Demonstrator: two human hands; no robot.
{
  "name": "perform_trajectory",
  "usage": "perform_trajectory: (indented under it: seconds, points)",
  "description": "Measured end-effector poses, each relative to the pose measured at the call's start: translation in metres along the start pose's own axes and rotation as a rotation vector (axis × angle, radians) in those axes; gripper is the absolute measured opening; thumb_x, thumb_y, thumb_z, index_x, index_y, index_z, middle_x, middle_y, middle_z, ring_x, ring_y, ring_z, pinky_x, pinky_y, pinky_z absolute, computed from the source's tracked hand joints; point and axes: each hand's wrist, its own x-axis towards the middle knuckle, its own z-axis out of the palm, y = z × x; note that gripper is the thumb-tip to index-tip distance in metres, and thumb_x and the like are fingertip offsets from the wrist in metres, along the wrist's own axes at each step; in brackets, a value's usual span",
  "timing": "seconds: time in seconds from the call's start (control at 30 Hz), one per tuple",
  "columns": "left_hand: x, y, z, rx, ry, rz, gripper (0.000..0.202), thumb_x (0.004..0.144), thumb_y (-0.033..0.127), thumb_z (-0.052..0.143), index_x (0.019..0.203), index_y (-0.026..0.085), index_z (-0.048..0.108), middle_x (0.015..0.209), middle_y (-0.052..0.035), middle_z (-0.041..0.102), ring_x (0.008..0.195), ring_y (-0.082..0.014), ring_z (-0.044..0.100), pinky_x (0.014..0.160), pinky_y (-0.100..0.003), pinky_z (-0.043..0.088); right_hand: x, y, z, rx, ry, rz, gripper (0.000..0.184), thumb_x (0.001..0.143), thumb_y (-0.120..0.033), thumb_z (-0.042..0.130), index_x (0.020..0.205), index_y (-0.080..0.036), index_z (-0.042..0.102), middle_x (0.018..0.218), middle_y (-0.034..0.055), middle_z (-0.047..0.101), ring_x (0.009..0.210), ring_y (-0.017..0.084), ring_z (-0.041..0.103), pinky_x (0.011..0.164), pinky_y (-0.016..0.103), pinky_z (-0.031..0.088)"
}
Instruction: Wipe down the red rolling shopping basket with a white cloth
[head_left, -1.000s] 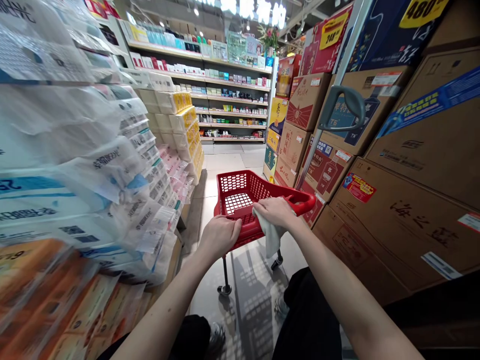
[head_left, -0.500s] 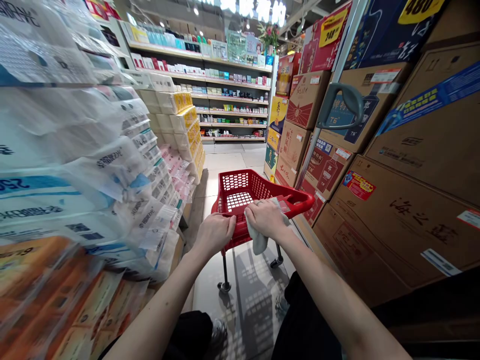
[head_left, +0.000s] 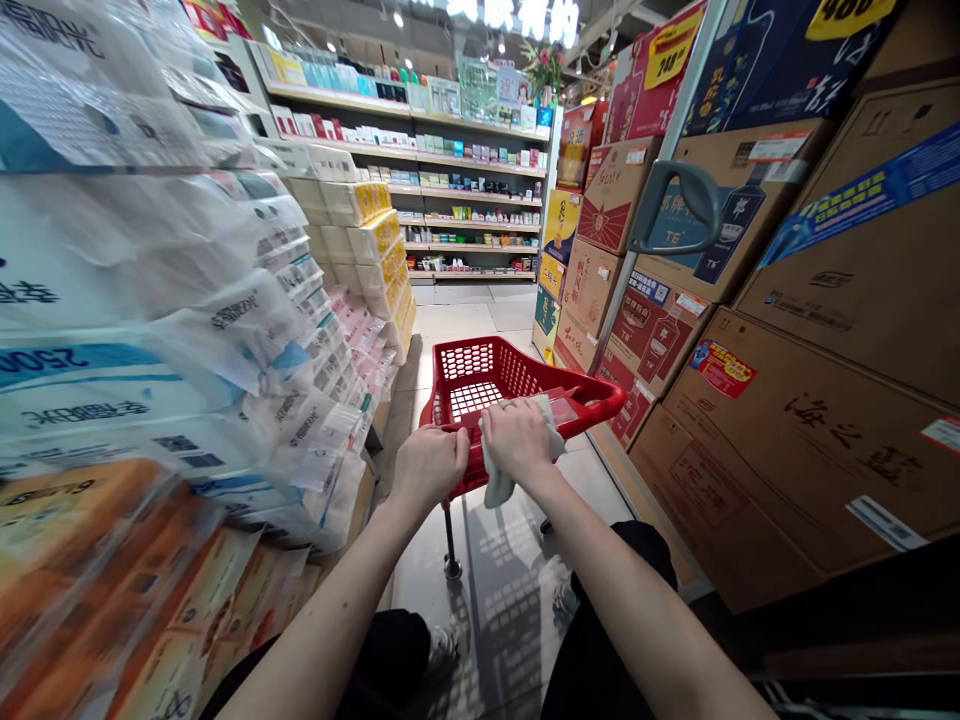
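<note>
Clutching cloth [head_left: 498,488], right grip [head_left: 517,438] has slid leftward; left grip [head_left: 429,465] seemingly clasps cart handle [head_left: 475,454].

A shop, shown by stocked shelves [head_left: 480,157], yellow price signs [head_left: 671,50] and a red shopping cart [head_left: 536,378].

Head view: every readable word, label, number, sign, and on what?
"248": yellow price sign
"480", cropped: other yellow sign
"T6": blue-panelled carton behind grey handle
"海之蓝": large brown carton
"帆风顺": tan carton
"幸福阳光": wrapped pack stack
"250…", smeared: same stack
Too small or blurred: shelf goods, other lettering.
</note>
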Motion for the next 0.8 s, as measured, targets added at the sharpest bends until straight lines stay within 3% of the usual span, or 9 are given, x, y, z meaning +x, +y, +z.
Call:
perform_trajectory:
  seconds: [0.13, 0.3, 0.4, 0.5, 0.63, 0.7, 0.8]
  points:
    - [-0.004, 0.0, -0.004, -0.019, 0.002, 0.028, 0.056, 0.093, 0.031, 0.025, 0.057, 0.015, 0.065, 0.065, -0.009, 0.067, 0.067, -0.019, 0.061, 0.068, -0.031, 0.041, -0.02, -0.009, 0.002, 0.094, 0.124, -0.032, 0.035, 0.096, -0.03, 0.03, 0.098, -0.018, 0.063, 0.099, 0.0082, 0.067, 0.104, 0.02, 0.054, 0.101, 0.035, 0.029]
    - [-0.01, -0.004, -0.007, -0.065, 0.006, 0.047, 0.053, 0.094, 0.031, 0.024, 0.062, 0.016, 0.063, 0.069, -0.0082, 0.066, 0.07, -0.0186, 0.061, 0.07, -0.031, 0.041, -0.013, -0.003, -0.008, 0.334, -0.011, -0.011, 0.039, 0.098, -0.038, 0.028, 0.124, -0.021, 0.052, 0.117, 0.0068, 0.063, 0.12, 0.018, 0.047, 0.108, 0.035, 0.023]
    - [-0.012, -0.013, -0.01, -0.132, -0.002, 0.004, 0.043, 0.094, 0.034, 0.025, 0.084, 0.017, 0.064, 0.077, -0.0067, 0.067, 0.074, -0.0184, 0.061, 0.069, -0.029, 0.042, -0.004, 0.007, -0.016, 0.698, -0.119, 0.065, 0.048, 0.098, -0.047, 0.018, 0.134, -0.025, 0.042, 0.128, 0.0042, 0.057, 0.124, 0.016, 0.046, 0.105, 0.034, 0.031]
    - [-0.012, -0.017, -0.016, -0.184, 0.046, -0.032, 0.038, 0.094, 0.036, 0.029, 0.113, 0.017, 0.055, 0.097, -0.0081, 0.066, 0.088, -0.0196, 0.062, 0.077, -0.031, 0.045, 0.004, 0.017, -0.02, 1.086, -0.097, 0.141, 0.057, 0.097, -0.048, 0.005, 0.138, -0.022, 0.036, 0.126, 0.0078, 0.058, 0.12, 0.015, 0.05, 0.097, 0.031, 0.04]
    - [-0.008, -0.001, -0.024, -0.179, 0.115, 0.121, 0.044, 0.093, 0.038, 0.034, 0.13, 0.018, 0.043, 0.127, -0.0119, 0.055, 0.117, -0.024, 0.051, 0.097, -0.038, 0.04, 0.009, 0.022, -0.019, 1.31, -0.067, 0.167, 0.067, 0.094, -0.054, 0.0, 0.135, -0.018, 0.039, 0.126, 0.0115, 0.058, 0.117, 0.016, 0.054, 0.095, 0.031, 0.042]
    - [-0.006, 0.013, -0.022, -0.156, 0.076, 0.216, 0.05, 0.092, 0.043, 0.037, 0.135, 0.018, 0.039, 0.134, -0.0122, 0.05, 0.118, -0.025, 0.05, 0.093, -0.037, 0.043, 0.011, 0.024, -0.016, 1.35, -0.069, 0.156, 0.069, 0.093, -0.057, 0.0, 0.134, -0.018, 0.041, 0.125, 0.0121, 0.058, 0.115, 0.016, 0.055, 0.095, 0.032, 0.042]
    - [-0.005, 0.026, -0.015, -0.06, 0.02, 0.238, 0.053, 0.092, 0.045, 0.035, 0.135, 0.015, 0.04, 0.134, -0.0149, 0.049, 0.104, -0.0253, 0.059, 0.075, -0.032, 0.048, 0.011, 0.029, -0.012, 1.285, 0.022, 0.142, 0.066, 0.095, -0.055, 0.003, 0.132, -0.017, 0.042, 0.124, 0.0111, 0.059, 0.115, 0.015, 0.054, 0.096, 0.03, 0.041]
